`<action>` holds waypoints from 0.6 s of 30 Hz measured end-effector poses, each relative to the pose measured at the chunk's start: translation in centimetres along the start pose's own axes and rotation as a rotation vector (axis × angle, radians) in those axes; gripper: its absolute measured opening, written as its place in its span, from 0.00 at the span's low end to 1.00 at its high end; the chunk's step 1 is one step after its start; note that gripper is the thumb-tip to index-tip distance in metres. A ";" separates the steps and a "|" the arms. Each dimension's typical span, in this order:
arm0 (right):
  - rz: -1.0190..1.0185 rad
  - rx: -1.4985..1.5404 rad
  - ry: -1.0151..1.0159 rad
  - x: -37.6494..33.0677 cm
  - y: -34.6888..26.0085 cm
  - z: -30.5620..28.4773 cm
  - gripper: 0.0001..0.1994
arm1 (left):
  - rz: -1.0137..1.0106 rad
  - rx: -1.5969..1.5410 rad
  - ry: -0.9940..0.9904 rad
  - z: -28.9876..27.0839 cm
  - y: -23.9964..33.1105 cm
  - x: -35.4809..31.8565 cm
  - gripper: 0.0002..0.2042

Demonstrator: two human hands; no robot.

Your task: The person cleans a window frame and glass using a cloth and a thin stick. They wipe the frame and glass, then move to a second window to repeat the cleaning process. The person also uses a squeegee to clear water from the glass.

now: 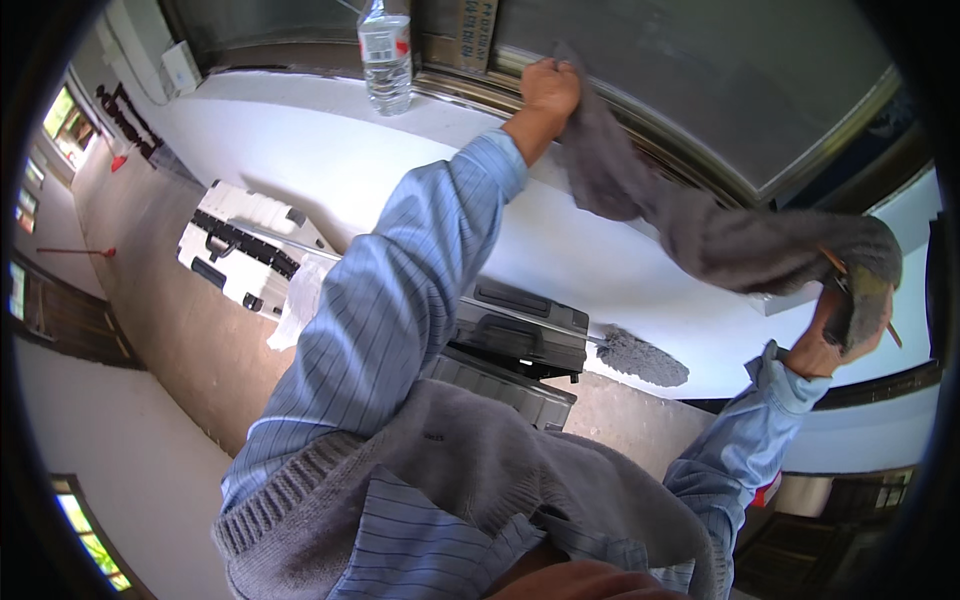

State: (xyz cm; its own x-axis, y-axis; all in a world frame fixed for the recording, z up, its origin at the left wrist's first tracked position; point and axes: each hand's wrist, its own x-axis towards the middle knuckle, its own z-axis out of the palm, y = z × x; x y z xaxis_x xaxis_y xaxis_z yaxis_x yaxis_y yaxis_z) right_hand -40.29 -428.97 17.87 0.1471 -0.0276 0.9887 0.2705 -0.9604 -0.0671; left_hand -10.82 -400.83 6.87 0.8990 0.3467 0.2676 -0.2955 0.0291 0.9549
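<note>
A long grey cloth (pixel 700 235) stretches between my two hands in front of the window. My left hand (pixel 550 88) is closed in a fist on its far end, at the window's lower frame (pixel 640 120). To the right, my right hand (pixel 845 335) grips the other end, which bunches over the fingers. A thin orange-brown stick (pixel 893 328) pokes out at that hand; what it belongs to is hidden. Between the hands the cloth sags and twists along the sill.
A clear water bottle (pixel 388 65) stands on the sill left of my left hand. Below are a white hard case (pixel 240 245), a black case (pixel 530 325) and a grey fluffy duster (pixel 643 358) by the white wall. A brown strip (pixel 477 35) stands against the window.
</note>
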 end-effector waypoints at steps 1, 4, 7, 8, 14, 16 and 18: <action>0.066 0.026 0.017 -0.5 -0.6 0.4 0.26 | 0.174 0.268 -0.053 -0.4 -0.1 -0.4 0.11; 0.380 0.487 0.092 -1.8 -2.1 3.0 0.19 | 0.398 0.701 -0.282 -0.4 -1.0 -1.6 0.11; 0.620 0.677 0.142 -2.5 -3.5 2.6 0.16 | 0.580 0.801 -0.487 2.3 -2.1 -3.3 0.12; 0.683 0.657 0.142 -2.7 -3.6 2.1 0.16 | 0.657 0.815 -0.536 3.2 -1.9 -4.4 0.13; 0.830 0.817 0.193 -3.4 -2.3 0.1 0.16 | 0.895 0.928 -0.761 9.0 -1.5 -8.3 0.10; 0.765 0.809 0.178 -4.0 -1.1 -1.1 0.16 | 0.912 0.917 -0.845 10.9 -0.9 -9.9 0.09; 0.817 0.805 0.191 -4.0 -0.5 -2.0 0.15 | 0.959 0.840 -0.889 13.0 -1.4 -10.9 0.09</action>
State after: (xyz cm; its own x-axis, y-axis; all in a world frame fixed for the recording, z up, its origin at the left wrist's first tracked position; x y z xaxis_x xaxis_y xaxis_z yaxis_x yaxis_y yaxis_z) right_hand -42.87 -428.87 14.26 0.4295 -0.6648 0.6113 0.6978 -0.1854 -0.6918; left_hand -16.03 -416.82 4.31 0.4713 -0.7290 0.4964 -0.8655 -0.4905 0.1014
